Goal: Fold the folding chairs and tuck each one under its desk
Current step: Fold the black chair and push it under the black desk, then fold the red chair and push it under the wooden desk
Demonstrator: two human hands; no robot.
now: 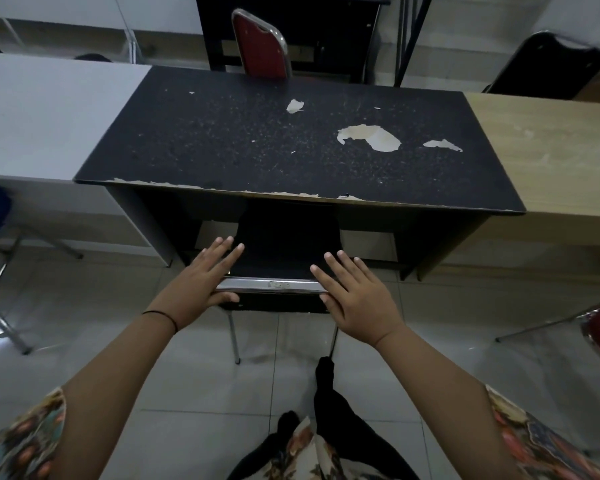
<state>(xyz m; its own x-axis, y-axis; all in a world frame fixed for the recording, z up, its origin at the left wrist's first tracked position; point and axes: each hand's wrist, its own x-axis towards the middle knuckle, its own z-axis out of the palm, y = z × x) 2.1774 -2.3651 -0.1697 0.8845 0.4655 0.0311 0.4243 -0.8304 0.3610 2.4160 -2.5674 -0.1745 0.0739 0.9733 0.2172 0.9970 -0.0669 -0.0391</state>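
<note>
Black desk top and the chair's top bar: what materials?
Black desk top: looks like a thin dark laminate over pale board; patches have peeled away, and the front edge is chipped. Chair's top bar: probably chromed or polished metal, since it reflects light brightly. Both hands rest on it, left hand, right hand.

Pale glossy floor tiles [174, 386] reflecting dim light. A white table [42, 116] stands at left, a light wood table [555, 157] at right. Behind them, a red padded chair [258, 46], a black chair [548, 64] and a dark cabinet [326, 32]
</note>
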